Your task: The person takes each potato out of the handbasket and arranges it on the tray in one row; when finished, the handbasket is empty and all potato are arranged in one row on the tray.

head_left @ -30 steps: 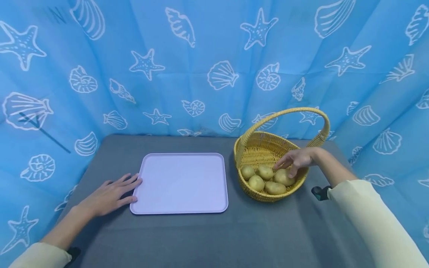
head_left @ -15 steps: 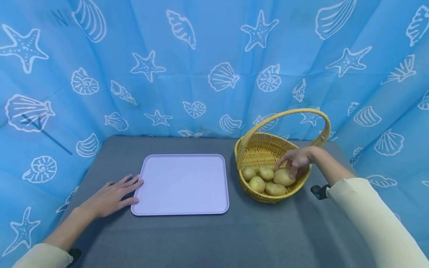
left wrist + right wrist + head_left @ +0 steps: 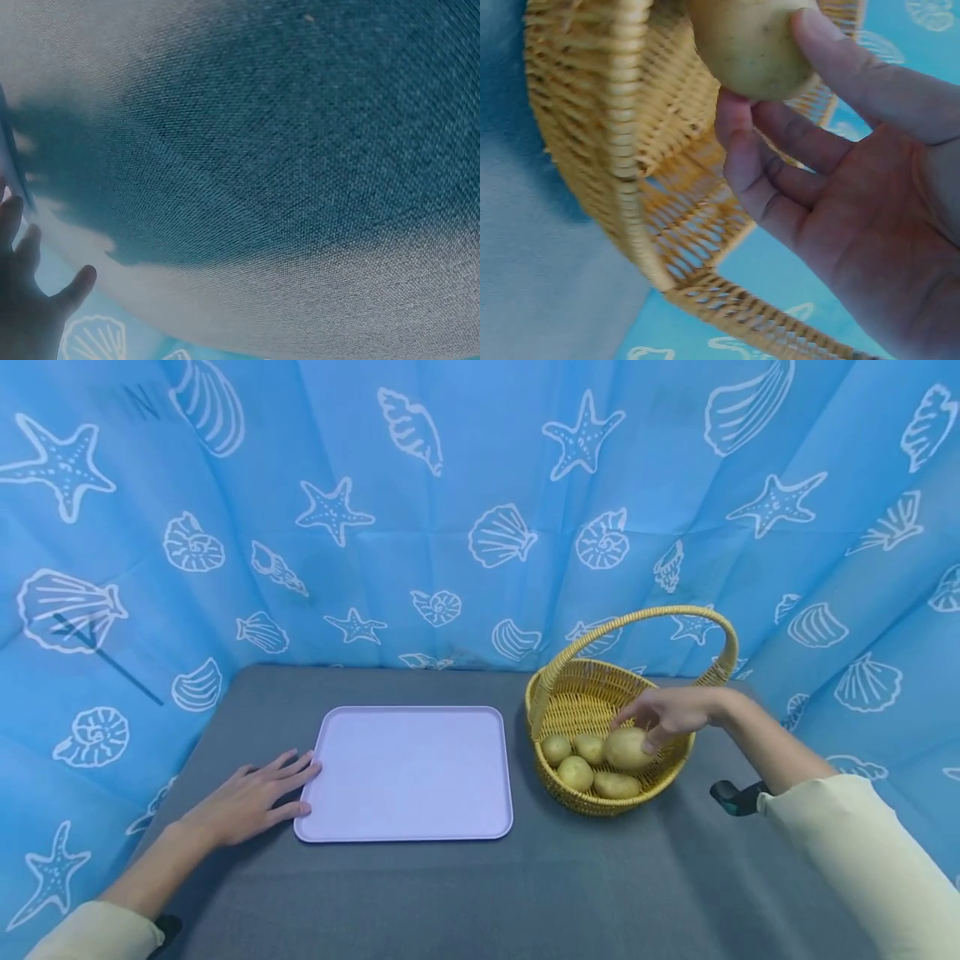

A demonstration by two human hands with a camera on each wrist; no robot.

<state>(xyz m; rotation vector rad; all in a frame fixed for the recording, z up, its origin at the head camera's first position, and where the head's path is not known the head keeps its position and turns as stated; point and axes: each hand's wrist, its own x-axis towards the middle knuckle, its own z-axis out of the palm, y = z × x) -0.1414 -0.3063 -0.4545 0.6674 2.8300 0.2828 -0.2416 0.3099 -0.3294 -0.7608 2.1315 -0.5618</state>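
Observation:
A yellow wicker basket point(image 3: 558, 681) with a tall handle stands on the grey table at the right, holding several potatoes. My right hand point(image 3: 671, 714) reaches into it and grips one potato point(image 3: 626, 748), lifted slightly above the others; the right wrist view shows that potato point(image 3: 750, 45) pinched between thumb and fingers, with the basket wall point(image 3: 622, 172) beside it. My left hand point(image 3: 251, 797) lies flat and open on the table, fingertips touching the left edge of an empty lavender tray point(image 3: 408, 772). In the left wrist view only the left hand's fingers point(image 3: 22, 292) and grey cloth show.
Blue curtains printed with shells and starfish close in the table at the back and both sides. A bare strip of grey tabletop point(image 3: 480, 893) runs in front of the tray and basket. A small dark strap point(image 3: 738, 797) sits at my right wrist.
My right hand has closed round one potato and raised it a little off the pile. The left hand has stayed in place by the tray.

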